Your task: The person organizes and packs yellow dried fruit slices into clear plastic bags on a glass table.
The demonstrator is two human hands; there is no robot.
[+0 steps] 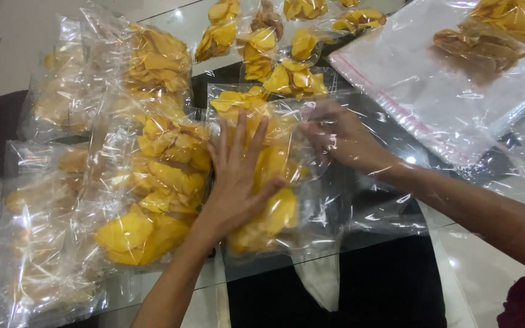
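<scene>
My left hand [238,176] lies flat, fingers spread, pressing on a clear plastic bag of yellow chips [274,212] in the middle of the glass table [390,249]. My right hand [338,136] is blurred and sits at the bag's upper right part, behind a fold of clear plastic; its fingers seem to pinch the bag's edge. Another filled bag [159,182] lies right beside my left hand, on its left.
Several more filled chip bags are stacked at the left [50,200] and at the back [262,42]. A large clear zip bag with darker chips [451,79] lies at the back right. Loose plastic sheeting [524,158] covers the right side.
</scene>
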